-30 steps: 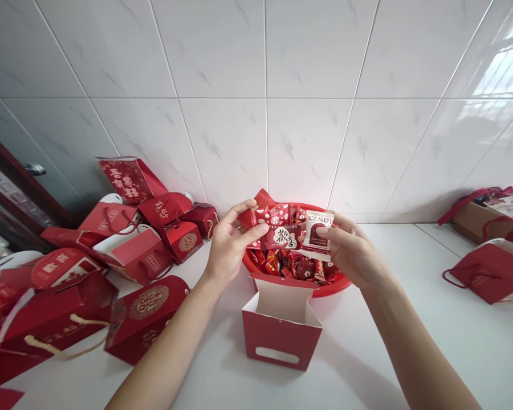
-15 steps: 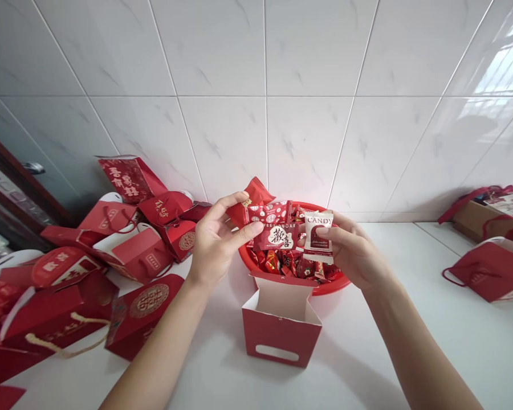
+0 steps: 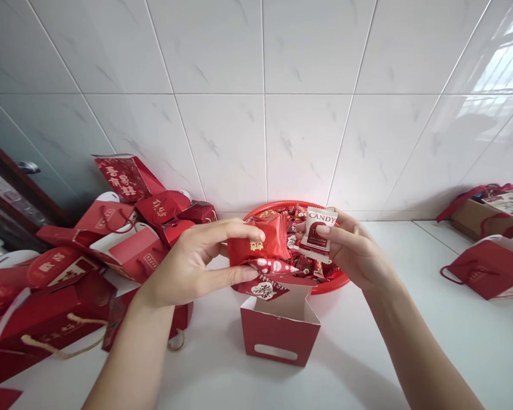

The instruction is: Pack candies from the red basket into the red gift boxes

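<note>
Several red candy packets (image 3: 271, 239) are pinched between the thumb and fingers of my left hand (image 3: 200, 259). They hang above the left part of an open red paper box (image 3: 280, 336), which stands upright with a white inside and a slot in its front. My right hand (image 3: 353, 245) grips a white and dark red candy packet (image 3: 317, 230) marked "CANDY". Behind the box sits a round red plastic basket (image 3: 341, 281) of wrapped candies (image 3: 303, 263), partly hidden by both hands.
On the left is a pile of red gift boxes (image 3: 130, 250), some with cord handles. At the right stand a red box (image 3: 487, 267) and a brown carton (image 3: 468, 216). A white tiled wall (image 3: 308, 142) rises behind the white counter (image 3: 346, 364).
My left hand has come down and turned, bringing its candy packets from over the basket to just above the box. My right hand stays nearly in place with its packet slightly tilted.
</note>
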The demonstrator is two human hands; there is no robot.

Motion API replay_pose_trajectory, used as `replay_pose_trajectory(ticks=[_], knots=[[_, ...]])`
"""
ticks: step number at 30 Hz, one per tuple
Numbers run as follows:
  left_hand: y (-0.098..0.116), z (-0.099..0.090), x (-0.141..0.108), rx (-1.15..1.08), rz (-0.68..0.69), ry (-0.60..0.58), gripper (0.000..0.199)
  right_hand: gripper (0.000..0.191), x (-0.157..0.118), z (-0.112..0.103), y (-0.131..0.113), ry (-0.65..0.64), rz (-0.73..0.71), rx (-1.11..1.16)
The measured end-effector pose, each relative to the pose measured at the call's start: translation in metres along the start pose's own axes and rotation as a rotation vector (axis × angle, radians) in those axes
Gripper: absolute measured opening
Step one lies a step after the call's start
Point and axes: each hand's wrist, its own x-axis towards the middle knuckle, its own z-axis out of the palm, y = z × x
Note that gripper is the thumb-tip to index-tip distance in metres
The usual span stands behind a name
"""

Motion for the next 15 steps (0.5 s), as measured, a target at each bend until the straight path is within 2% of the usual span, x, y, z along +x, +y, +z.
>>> replay_pose_trajectory(ticks=[8, 15], knots=[[0.005, 0.006, 0.004, 0.266, 0.05, -0.283, 0.031, 0.027, 0.0, -0.002, -0.001, 0.011, -0.042, -0.022], [0.007, 0.009, 0.006, 0.243, 0.019, -0.368, 0.032, 0.025, 0.001, -0.002, 0.0, 0.058, -0.053, 0.02]])
